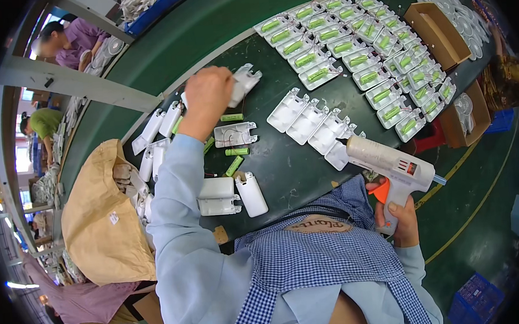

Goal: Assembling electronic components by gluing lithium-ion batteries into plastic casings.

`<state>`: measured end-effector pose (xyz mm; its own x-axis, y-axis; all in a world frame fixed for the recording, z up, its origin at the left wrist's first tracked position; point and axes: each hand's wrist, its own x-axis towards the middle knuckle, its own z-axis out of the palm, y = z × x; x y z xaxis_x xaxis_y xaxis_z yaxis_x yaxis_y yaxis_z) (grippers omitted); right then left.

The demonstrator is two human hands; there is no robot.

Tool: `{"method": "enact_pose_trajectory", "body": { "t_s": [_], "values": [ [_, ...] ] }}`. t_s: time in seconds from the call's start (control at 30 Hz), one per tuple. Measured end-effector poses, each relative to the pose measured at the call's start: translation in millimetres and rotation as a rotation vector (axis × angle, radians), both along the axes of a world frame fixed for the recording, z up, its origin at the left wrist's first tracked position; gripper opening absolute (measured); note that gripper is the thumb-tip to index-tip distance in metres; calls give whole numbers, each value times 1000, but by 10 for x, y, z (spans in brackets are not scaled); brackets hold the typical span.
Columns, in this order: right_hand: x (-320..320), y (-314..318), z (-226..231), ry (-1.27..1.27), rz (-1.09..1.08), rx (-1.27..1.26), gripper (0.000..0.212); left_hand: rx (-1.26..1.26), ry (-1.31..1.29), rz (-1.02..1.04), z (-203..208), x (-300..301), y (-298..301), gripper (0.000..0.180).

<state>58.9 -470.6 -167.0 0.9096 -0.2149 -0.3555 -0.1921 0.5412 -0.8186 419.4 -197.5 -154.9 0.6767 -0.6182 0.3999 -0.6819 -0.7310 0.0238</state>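
My left hand (pixel 208 100) is closed on a white plastic casing half (pixel 246 82) over the far left part of the table; the casing is a little blurred. My right hand (pixel 404 221) grips the handle of a white hot glue gun (pixel 397 164), fingers by its orange trigger. The gun's nozzle points left, over the near end of a row of bare white casing halves (pixel 307 123). Below my left hand lie loose green battery cells (pixel 237 152) and a casing half with wires (pixel 234 135). Nearer me are several white casings (pixel 251 195).
Many casing halves with green cells and wires (pixel 380 98) fill the far right of the table (pixel 291 190). Cardboard boxes (pixel 439 35) stand on the right. A tan sack (pixel 96 219) of white parts is at my left, by a grey post (pixel 88 83). Other people work beyond.
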Motion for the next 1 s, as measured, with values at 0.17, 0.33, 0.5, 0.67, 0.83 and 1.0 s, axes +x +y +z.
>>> {"method": "enact_pose_trajectory", "body": {
  "t_s": [0.17,0.33,0.5,0.67,0.83,1.0],
  "values": [
    [-32,-70,-72,-12,17,40,66,42,184,-90,-175,-183,-271,11],
    [-49,-185,-144,-25,27,111,67,-5,509,-21,-75,-265,-224,21],
    [-58,-276,-167,9,38,43,68,-97,590,175,50,-196,224,18],
    [-25,-294,-175,18,54,57,69,4,706,-18,138,-353,301,26],
    [58,-200,-76,23,25,44,69,179,369,-194,126,-360,218,32],
    [272,-41,82,-48,49,27,68,204,355,-280,122,-257,407,21]
  ]
}}
